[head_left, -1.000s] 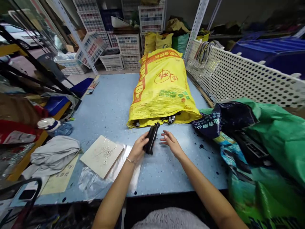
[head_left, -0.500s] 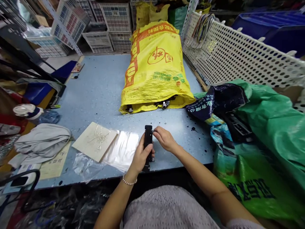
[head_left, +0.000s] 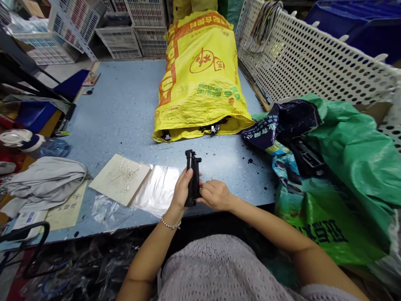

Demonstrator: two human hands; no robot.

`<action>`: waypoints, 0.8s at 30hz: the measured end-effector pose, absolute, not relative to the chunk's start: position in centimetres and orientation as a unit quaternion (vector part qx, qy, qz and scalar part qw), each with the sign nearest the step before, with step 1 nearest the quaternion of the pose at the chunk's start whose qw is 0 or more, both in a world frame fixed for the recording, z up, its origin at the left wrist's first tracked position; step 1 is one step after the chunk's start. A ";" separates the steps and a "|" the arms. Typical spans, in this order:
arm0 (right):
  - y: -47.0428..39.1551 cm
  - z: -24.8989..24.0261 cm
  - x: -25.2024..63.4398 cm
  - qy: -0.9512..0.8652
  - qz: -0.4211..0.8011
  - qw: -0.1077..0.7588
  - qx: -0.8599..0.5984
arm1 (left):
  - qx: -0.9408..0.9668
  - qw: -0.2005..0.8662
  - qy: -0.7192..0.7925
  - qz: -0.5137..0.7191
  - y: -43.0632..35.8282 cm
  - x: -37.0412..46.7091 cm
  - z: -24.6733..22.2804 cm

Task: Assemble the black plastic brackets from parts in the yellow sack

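My left hand (head_left: pixel 181 189) is wrapped round a long black plastic-looking part (head_left: pixel 191 177) above the table's near edge. Small knobs stick out near the part's upper end. Against its lower right side, my right hand (head_left: pixel 217 195) is closed, thumb and fingers pinched together; whatever they grip is too small or hidden to name. To the left lies a pale square board (head_left: pixel 120 177) with a scatter of tiny thin pieces on it. Clear plastic bags (head_left: pixel 158 188) lie flat between the board and my left hand.
A big yellow woven sack (head_left: pixel 200 83) with dark parts at its mouth lies on the blue table (head_left: pixel 125 104). Green sacks (head_left: pixel 347 159) and a white perforated panel (head_left: pixel 313 58) stand right. A grey cloth (head_left: pixel 46 179) and a bottle (head_left: pixel 52 146) are left.
The black part has been turned, so its knobs now point up and right. My right hand has slid from near its top to its lower side. The view has shifted slightly.
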State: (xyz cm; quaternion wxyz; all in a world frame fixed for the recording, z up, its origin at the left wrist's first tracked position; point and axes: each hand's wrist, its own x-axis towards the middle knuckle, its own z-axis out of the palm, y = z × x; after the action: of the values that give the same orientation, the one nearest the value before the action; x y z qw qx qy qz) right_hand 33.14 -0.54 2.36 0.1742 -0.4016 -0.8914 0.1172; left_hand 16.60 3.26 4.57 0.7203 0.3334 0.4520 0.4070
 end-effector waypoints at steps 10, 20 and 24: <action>7.3 7.0 36.4 -0.918 -0.029 0.123 -0.376 | 0.405 0.741 0.415 0.340 2.5 15.2 6.6; 7.7 8.8 37.8 -0.909 -0.129 0.216 -0.331 | 0.707 0.361 0.484 0.368 -1.3 14.2 3.6; 3.7 7.5 35.0 -0.897 -0.051 0.301 -0.321 | 0.522 0.670 0.429 0.309 2.5 14.9 2.7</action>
State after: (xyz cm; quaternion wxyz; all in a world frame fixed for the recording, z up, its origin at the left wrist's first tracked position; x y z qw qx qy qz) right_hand 34.99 3.72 7.54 0.3009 -0.3205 -0.8967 -0.0510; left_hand 14.91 2.46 2.71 0.6701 0.5216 0.4285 0.3086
